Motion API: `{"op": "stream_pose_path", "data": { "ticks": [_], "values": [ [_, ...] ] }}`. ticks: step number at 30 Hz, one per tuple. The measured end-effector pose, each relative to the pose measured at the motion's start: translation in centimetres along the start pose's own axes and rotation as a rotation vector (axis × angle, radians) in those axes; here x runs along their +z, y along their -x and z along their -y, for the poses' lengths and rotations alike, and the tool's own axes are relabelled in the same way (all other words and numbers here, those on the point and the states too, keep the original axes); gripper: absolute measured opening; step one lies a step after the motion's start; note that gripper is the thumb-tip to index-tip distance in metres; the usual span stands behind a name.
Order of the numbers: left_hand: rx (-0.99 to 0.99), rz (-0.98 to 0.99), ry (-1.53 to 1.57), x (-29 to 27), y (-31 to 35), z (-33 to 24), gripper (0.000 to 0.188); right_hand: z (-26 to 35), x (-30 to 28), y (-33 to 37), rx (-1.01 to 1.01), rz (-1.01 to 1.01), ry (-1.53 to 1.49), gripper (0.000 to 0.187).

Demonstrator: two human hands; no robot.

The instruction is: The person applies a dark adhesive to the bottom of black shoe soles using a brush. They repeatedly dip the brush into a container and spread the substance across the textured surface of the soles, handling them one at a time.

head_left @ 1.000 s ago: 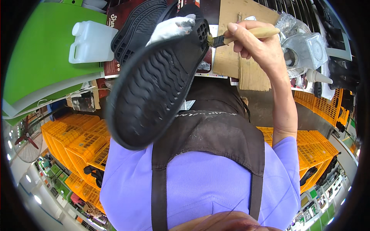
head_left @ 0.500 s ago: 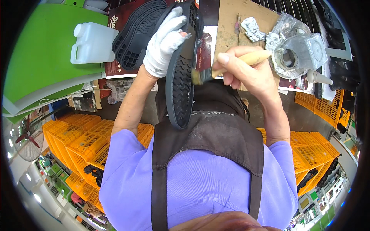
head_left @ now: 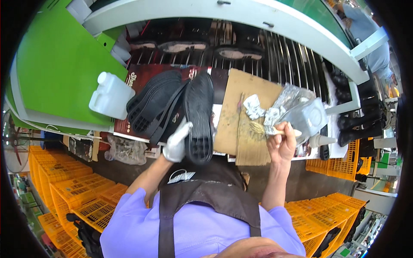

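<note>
My left hand point(head_left: 176, 145), in a white glove, grips the left edge of a black shoe sole point(head_left: 198, 116) near its lower end. The sole's grid-patterned cavity end points toward me. Beside it on the left, more black soles point(head_left: 155, 103) overlap one another on dark red printed card. In my right hand point(head_left: 282, 144) is a brush, held by its pale handle; its bristles point(head_left: 257, 127) point left above brown cardboard point(head_left: 228, 124). Just beyond the brush lie crumpled black-and-white scraps point(head_left: 254, 106) and an upturned clear plastic bottle point(head_left: 310, 116) by crinkled plastic wrap.
A white jug point(head_left: 111, 96) stands on the green surface point(head_left: 51, 73) at left. Behind the card, metal rollers point(head_left: 297, 64) carry shoe pieces point(head_left: 238, 53) beneath a pale frame point(head_left: 180, 15). Black boots point(head_left: 361, 112) line the right. Orange crates point(head_left: 77, 189) flank me. Another person point(head_left: 365, 38) is far right.
The sole has turned and moved from over my apron to the table beside the other soles. My right hand has drawn the brush away from it, to the right. The view now reaches farther forward.
</note>
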State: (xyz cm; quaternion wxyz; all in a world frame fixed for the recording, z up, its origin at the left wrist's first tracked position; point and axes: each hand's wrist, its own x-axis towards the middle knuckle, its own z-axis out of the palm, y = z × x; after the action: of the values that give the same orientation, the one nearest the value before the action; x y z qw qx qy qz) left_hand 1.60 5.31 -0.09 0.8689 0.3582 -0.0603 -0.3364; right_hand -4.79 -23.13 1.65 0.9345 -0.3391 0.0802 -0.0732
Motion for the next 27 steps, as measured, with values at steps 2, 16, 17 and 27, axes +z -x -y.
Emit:
{"op": "stream_pose_path", "data": {
  "ticks": [2,16,17,27],
  "values": [
    [-0.155,0.122,0.261,-1.0,0.7,2.5,0.052,0.8,-0.5,0.2,-0.049,-0.036,-0.008,0.026],
    [0.425,0.387,-0.130,13.8,-29.3,-21.5,0.074,3.6,-0.8,0.9,-0.140,-0.091,-0.075,0.026],
    [0.562,0.139,-0.129,12.6,-31.7,-21.8,0.082,3.4,-0.5,0.7,-0.128,-0.101,-0.063,0.026],
    [0.810,-0.129,-1.931,3.8,-7.9,-5.8,0.044,0.9,-2.9,2.4,-0.062,-0.306,0.070,0.024]
  ]
}}
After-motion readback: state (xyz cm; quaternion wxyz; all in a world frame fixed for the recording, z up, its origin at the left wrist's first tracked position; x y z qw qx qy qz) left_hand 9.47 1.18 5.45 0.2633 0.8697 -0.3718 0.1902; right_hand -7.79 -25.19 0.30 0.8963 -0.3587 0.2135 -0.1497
